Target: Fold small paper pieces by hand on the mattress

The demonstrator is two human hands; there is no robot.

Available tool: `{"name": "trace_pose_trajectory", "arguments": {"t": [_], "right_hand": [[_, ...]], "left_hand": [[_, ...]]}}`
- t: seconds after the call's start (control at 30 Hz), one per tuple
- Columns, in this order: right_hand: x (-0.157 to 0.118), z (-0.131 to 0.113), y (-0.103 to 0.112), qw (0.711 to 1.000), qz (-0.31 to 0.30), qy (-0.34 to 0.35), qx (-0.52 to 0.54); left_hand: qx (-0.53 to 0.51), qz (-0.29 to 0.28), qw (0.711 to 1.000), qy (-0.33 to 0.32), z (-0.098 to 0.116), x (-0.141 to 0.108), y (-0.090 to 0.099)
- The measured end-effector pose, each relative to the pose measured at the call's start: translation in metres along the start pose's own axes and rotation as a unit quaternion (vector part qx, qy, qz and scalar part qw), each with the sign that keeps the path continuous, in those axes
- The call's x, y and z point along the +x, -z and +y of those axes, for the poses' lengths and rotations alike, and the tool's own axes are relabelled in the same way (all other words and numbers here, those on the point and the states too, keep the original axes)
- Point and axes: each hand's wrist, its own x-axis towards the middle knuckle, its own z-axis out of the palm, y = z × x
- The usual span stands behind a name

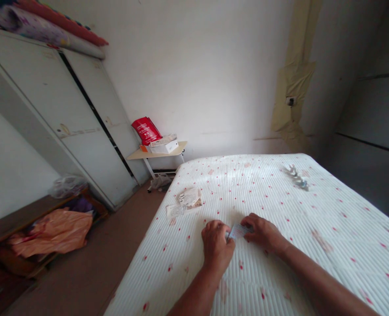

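A small bluish-grey piece of paper [237, 231] is held between both hands, low over the white spotted mattress cover [221, 175]. My left hand [217, 241] pinches its left end, fingers curled and thumb toward the paper. At the right end, the fingers and thumb of my right hand [260, 231] close on the same piece. Printed papers [184, 202] lie overlapping on the bed, beyond and left of my left hand. Toward the far right of the bed sits a row of small grey-white folded shapes [296, 177], too small to make out clearly.
A small table [138, 154] past the bed's far left corner bears a red bag [146, 130] and a white box [164, 147]. Grey cabinets [79, 105] stand left, with rolled mats on top. An orange plastic bag [54, 232] lies on a low wooden shelf.
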Motion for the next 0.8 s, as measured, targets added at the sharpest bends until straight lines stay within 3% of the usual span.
{"name": "trace_pose_trajectory", "arguments": {"t": [0.8], "right_hand": [[-0.0095,-0.005,-0.0005,0.998,0.024,0.052,-0.003]], "left_hand": [[-0.045,0.029,0.997,-0.055,-0.0028,-0.0011,-0.0034]]}}
